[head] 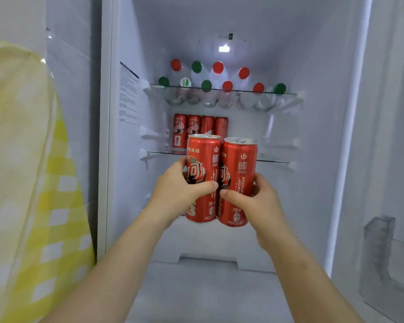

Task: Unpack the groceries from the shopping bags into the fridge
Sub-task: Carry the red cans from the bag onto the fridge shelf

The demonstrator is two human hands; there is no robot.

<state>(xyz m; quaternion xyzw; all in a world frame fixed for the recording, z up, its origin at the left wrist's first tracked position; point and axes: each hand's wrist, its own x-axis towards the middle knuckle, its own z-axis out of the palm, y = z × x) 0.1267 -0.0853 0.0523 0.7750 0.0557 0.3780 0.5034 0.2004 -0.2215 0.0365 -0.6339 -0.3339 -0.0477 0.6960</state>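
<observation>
Before the open fridge [313,66], the left hand [180,187] wraps its fingers [203,186] round the left can [203,157] and the right hand [257,203] round the right can [239,166], mid-body, side by side; likely heavy, stiff, slick.

The yellow-and-white checked fabric bag [33,183] is running off the frame's left and bottom edges. The red drink can [204,159] in the left hand [177,190] and the matching red can [239,169] in the right hand [257,201] are covering part of the row of red cans [197,128] behind them, and are hiding most of both hands' fingers [181,164]. The print on the white sticker [128,96] at middle left is showing too small to read. The right edge is cutting off the clear plastic door bin [383,264] at lower right.
</observation>
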